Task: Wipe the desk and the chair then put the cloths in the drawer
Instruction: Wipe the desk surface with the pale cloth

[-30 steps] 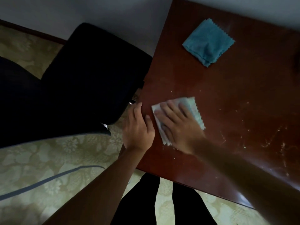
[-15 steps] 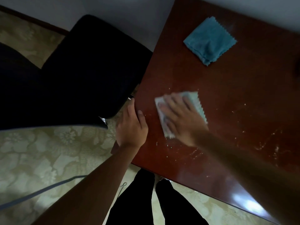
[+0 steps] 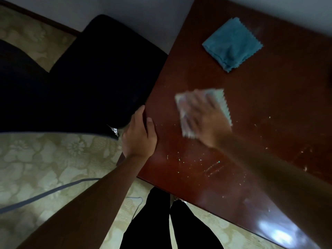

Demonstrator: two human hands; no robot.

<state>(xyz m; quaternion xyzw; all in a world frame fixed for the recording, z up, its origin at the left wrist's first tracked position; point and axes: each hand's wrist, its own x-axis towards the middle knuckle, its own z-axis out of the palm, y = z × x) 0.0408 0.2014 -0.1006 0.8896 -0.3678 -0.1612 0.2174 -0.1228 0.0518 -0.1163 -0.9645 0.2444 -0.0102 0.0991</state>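
No text, label, brand or number can be read on the desk (image 3: 260,108) or either cloth, though the dim, blurred view may hide small print.

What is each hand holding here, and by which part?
The right hand presses flat on the middle of the white cloth. The left hand grips the desk edge.
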